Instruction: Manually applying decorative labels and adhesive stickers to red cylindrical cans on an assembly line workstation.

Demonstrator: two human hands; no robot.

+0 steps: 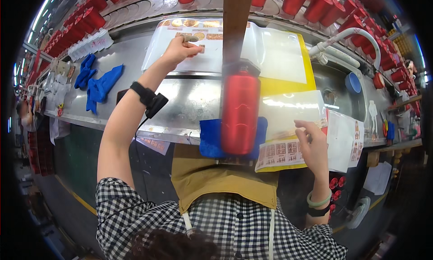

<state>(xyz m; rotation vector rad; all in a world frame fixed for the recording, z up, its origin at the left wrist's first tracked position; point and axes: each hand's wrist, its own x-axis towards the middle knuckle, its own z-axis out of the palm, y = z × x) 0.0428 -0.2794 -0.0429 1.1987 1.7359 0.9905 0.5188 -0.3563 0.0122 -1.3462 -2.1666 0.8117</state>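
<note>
Left hand (179, 48) pinches a small decal (189, 37); right hand (311, 140) grips a transfer sheet (288, 120) beside the red bottle (240, 111); peeling slowly should keep decals whole

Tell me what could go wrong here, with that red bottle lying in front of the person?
1. The red bottle lies on its side on a blue cloth near the bench edge; neither hand steadies it, so it might roll off.
2. The right hand lifts a glossy sheet from a stack; it could crease.
3. The left hand reaches far across to another sheet, and that forearm could nudge things.
</note>
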